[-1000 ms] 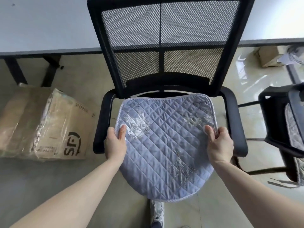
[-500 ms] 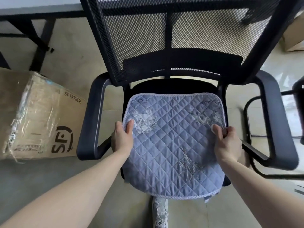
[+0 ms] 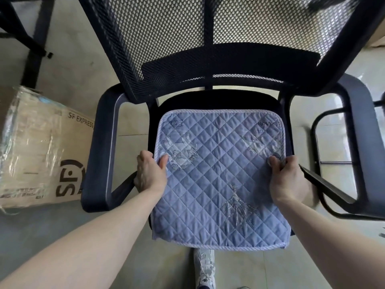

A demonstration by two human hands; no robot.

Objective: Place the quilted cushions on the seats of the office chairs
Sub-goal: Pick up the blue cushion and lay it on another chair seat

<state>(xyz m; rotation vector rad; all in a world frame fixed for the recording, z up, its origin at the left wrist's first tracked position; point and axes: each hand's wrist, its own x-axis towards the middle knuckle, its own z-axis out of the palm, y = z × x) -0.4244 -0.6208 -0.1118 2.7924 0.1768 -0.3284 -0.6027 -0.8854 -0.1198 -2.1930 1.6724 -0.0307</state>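
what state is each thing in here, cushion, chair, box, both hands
blue quilted cushion: lying flat over the seat, front edge overhanging, held at both sides
black mesh-back office chair: upright, seat mostly covered by the cushion
left hand: gripping the cushion's left edge, thumb on top
right hand: pinching the cushion's right edge
tape-wrapped cardboard box: closed, lying on the floor left of the chair

Head cam looks steeply down, close over chair seat point(image 3: 218, 101) w/ cushion point(image 3: 218, 180).

The floor point(image 3: 79, 65) was pale, glossy tile. A taped box point(image 3: 39, 147) lay left, near black desk legs point(image 3: 33, 49).
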